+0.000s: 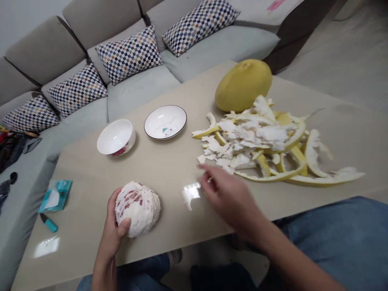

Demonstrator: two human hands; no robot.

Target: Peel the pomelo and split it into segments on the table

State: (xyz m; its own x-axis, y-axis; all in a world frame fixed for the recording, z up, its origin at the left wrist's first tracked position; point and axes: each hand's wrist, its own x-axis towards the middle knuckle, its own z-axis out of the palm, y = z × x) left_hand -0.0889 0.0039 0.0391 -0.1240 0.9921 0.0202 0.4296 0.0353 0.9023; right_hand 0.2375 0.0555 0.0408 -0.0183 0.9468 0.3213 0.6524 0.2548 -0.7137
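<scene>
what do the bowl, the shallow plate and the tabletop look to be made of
Bowl: probably glazed ceramic, smooth and white with a printed red motif.
Plate: likely glazed ceramic too, glossy white, dark-rimmed.
Tabletop: glossy, beige; sharp light reflections suggest glass or lacquer, I can't tell which.

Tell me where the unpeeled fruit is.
The head view shows the unpeeled fruit on the table, right of centre, just behind the peel pile.

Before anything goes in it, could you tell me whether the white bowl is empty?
The bowl looks empty and stands upright: its visible white inside is bare.
</scene>
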